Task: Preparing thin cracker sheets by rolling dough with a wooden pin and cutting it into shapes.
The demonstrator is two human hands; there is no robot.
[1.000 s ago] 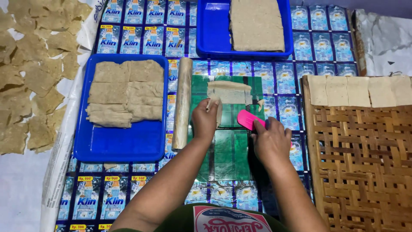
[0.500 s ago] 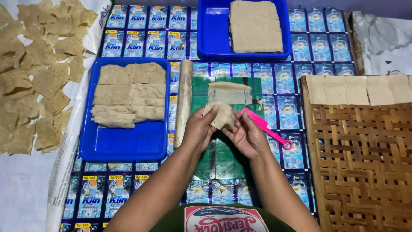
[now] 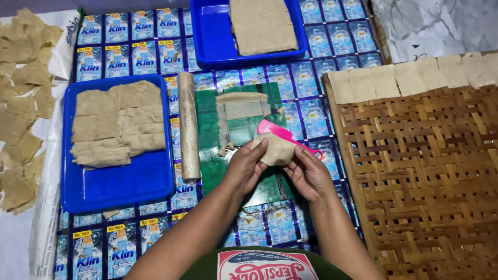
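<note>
Surroundings: a wooden rolling pin point(image 3: 188, 127) lies lengthwise along the left edge of the green work mat point(image 3: 209, 155). Left of it, a blue tray point(image 3: 119, 184) holds stacked flat dough sheets point(image 3: 116, 122) in its upper half; its lower half is bare. A second blue tray point(image 3: 212, 39) at the top centre carries one large dough slab point(image 3: 262, 23). A strip of rolled dough point(image 3: 241, 106) with cut scraps lies on the upper part of the mat. Thin irregular dough pieces point(image 3: 21, 109) are spread on the far left. A woven bamboo mat point(image 3: 430, 186) fills the right side, with a row of square cut pieces point(image 3: 410, 78) along its upper edge.

Clearance: the rolling pin bounds the work mat on the left and the woven mat's edge bounds it on the right. The lower part of the green mat is partly covered by the forearms; open floor covering of printed sachet sheets point(image 3: 119, 52) lies between the trays.

Hand state: the left hand point(image 3: 246, 166) and right hand point(image 3: 308, 173) are both closed on a small dough piece point(image 3: 275, 150), fingertips pinching it from opposite sides above the mat's centre. A pink plastic cutter point(image 3: 282, 135) lies just behind the piece, its handle running toward the right hand; contact with that hand cannot be determined
</note>
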